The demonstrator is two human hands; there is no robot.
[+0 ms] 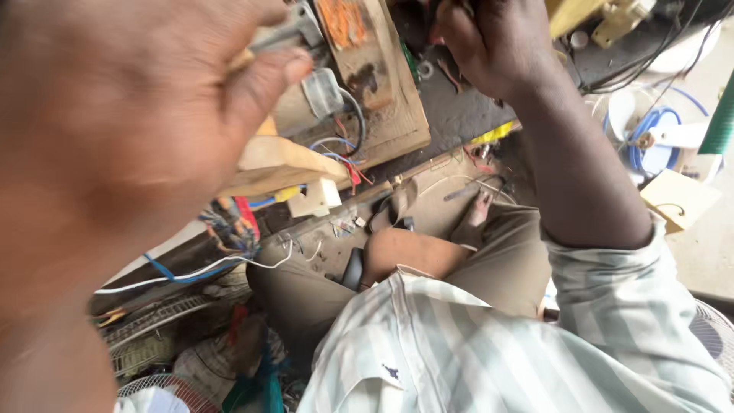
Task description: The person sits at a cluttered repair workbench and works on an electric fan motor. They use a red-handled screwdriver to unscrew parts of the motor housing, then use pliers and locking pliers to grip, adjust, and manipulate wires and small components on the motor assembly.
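Observation:
My left hand is very close to the camera and blurred, filling the left side; its fingers and thumb are closed on a small grey metal piece at the top centre. My right hand reaches up to the top of the view with its fingers curled at the edge of a dark workbench; what it grips is hidden. Between the hands lies a wooden board with a clear plastic part and red, blue and black wires.
My lap in khaki trousers and a striped shirt fill the lower middle. Loose wires and fan grilles lie at lower left. White fan parts and a cream box sit at the right.

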